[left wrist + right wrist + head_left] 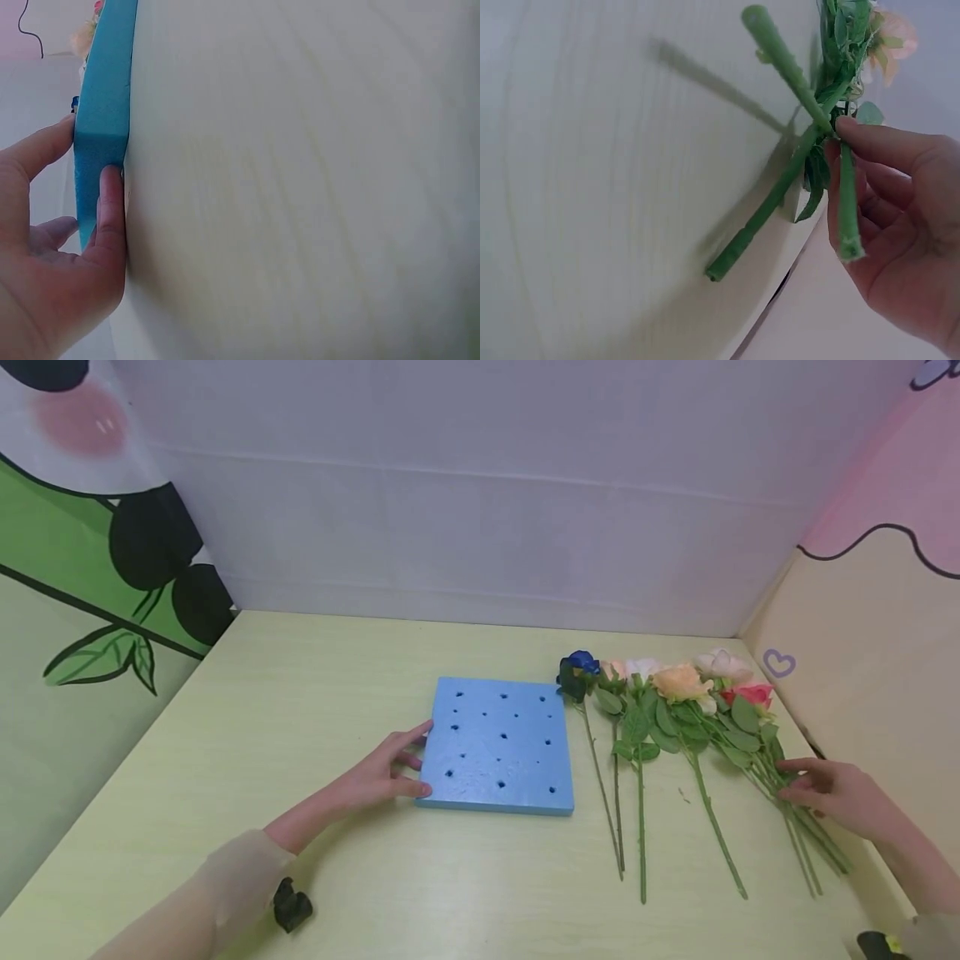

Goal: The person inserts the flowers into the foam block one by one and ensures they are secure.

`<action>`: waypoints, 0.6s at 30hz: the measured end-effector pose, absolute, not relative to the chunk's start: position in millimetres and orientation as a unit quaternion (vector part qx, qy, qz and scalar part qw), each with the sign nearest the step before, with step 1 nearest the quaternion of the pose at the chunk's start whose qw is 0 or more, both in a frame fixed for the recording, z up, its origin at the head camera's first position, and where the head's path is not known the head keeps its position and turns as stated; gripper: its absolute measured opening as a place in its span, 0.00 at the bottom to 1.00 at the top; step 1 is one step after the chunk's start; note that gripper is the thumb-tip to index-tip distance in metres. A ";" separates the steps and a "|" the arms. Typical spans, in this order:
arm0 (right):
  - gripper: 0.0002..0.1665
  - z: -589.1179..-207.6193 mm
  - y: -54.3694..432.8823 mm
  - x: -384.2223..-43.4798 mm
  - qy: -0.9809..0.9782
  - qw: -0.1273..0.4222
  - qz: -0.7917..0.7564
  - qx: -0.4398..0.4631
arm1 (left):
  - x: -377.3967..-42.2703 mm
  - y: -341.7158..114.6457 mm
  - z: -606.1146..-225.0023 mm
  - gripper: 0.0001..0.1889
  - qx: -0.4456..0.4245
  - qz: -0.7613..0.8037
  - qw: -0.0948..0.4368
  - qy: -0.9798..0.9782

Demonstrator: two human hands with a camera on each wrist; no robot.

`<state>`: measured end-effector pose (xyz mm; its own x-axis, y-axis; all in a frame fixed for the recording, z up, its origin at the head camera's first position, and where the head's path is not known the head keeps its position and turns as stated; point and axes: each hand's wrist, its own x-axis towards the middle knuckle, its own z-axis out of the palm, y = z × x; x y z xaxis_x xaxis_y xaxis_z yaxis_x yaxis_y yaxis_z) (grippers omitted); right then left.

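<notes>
A square blue foam board (pixel 517 764) with rows of holes lies flat on the table. My left hand (pixel 390 768) rests against its left side, fingers spread and fairly straight; the left wrist view shows the fingertips touching the board's edge (pixel 105 105). At the right, my right hand (pixel 840 793) pinches green stems of artificial flowers (pixel 765 768) between thumb and fingers. Their cut ends stick out past the hand (pixel 900 217) in the right wrist view. Which blooms belong to the held stems is partly hidden by overlapping leaves.
Beside the board lie more artificial flowers with stems toward me: a blue rose (pixel 582 662), a peach rose (pixel 678 682) and paler ones. A pink-red rose (pixel 750 695) is at the right. A white back wall (pixel 480 543) and printed side panels (pixel 862 652) border the table.
</notes>
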<state>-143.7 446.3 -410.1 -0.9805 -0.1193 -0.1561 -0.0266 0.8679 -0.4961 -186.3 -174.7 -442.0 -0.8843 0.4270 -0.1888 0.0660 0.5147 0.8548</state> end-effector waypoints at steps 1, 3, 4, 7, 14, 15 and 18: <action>0.29 -409.3 446.7 -144.2 0.961 0.091 -0.256 -0.042 | -186.3 -174.6 -442.0 0.50 0.143 0.472 0.192 0.849; 0.28 -407.3 446.7 -144.5 0.959 0.091 -0.265 -0.044 | -186.3 -174.9 -442.8 0.50 0.141 0.474 0.193 0.848; 0.27 -406.3 446.6 -144.8 0.958 0.088 -0.270 -0.046 | -186.1 -175.0 -443.0 0.50 0.141 0.474 0.193 0.848; 0.25 -403.1 445.4 -145.9 0.957 0.079 -0.274 -0.056 | -185.6 -174.9 -443.9 0.50 0.135 0.478 0.192 0.847; 0.26 -395.3 441.0 -153.6 0.947 0.055 -0.309 -0.061 | -185.8 -175.7 -446.7 0.50 0.132 0.481 0.196 0.844; 0.26 -393.7 440.0 -154.9 0.946 0.051 -0.315 -0.065 | -185.7 -175.8 -447.0 0.50 0.134 0.481 0.196 0.844; 0.25 -388.4 434.8 -159.0 0.941 0.036 -0.327 -0.078 | -185.4 -175.3 -446.5 0.50 0.134 0.481 0.195 0.844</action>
